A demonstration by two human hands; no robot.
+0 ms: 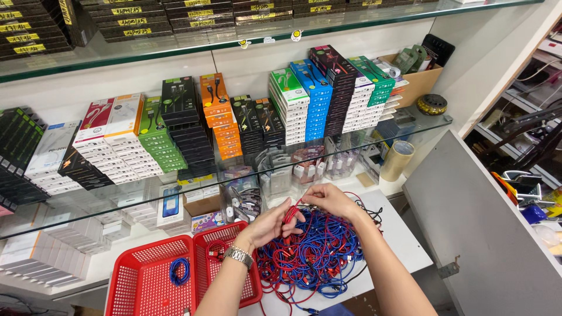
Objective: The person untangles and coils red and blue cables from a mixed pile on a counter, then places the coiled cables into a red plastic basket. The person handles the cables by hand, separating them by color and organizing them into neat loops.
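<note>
Bright, even overhead light is filling the scene. The glass shelf (pixel 410 126) is showing reflections. Edges are bowing slightly; focus is staying sharp.

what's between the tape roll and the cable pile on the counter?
Head view: bare white counter and a small tan card lie between the tape roll and the cable pile. Both hands pinch a red cable over the pile.

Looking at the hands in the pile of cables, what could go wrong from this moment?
The left hand and right hand pull one red cable out of the tangled cable pile; pulling may tighten knots. Loose ends hang over the table edge, so the pile could slide off.
</note>
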